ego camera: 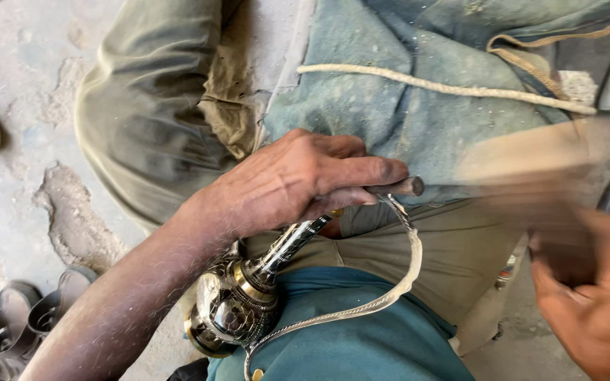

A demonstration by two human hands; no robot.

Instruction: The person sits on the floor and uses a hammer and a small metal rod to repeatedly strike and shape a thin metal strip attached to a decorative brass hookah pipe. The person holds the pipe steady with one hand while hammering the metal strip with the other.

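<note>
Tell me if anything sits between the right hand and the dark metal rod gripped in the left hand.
Nothing solid shows between them. The right hand, blurred, grips a blurred tan wooden tool reaching toward the dark metal rod that sticks out of the left hand. The engraved silver vessel lies below, clear of that gap.

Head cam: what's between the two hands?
Head view: between left hand and blurred right hand lie a rod tip, curved metal handle and trouser cloth.
</note>
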